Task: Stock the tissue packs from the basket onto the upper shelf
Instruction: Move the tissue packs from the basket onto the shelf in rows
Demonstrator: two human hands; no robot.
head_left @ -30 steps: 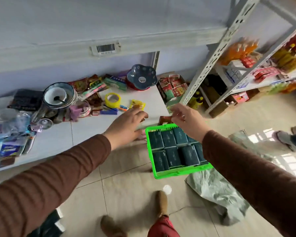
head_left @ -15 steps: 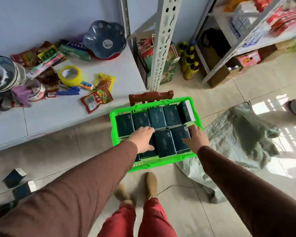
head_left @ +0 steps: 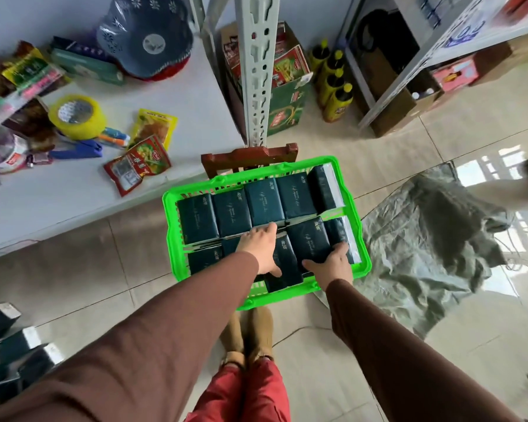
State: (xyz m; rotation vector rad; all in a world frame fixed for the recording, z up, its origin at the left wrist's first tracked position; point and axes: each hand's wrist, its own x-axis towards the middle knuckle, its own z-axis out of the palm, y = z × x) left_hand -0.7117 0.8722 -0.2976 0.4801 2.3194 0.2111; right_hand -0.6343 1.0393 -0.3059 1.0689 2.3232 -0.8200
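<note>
Packs (head_left: 262, 202) dark teal, glossy, in green basket (head_left: 355, 208); both hands' fingers curled gripping packs.

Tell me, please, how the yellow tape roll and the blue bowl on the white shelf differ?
The tape roll is a yellow ring lying flat; the blue bowl is turned upside down. The tape roll is smaller and plain; the bowl is wider, with white flower marks. Both rest on the white shelf.
</note>
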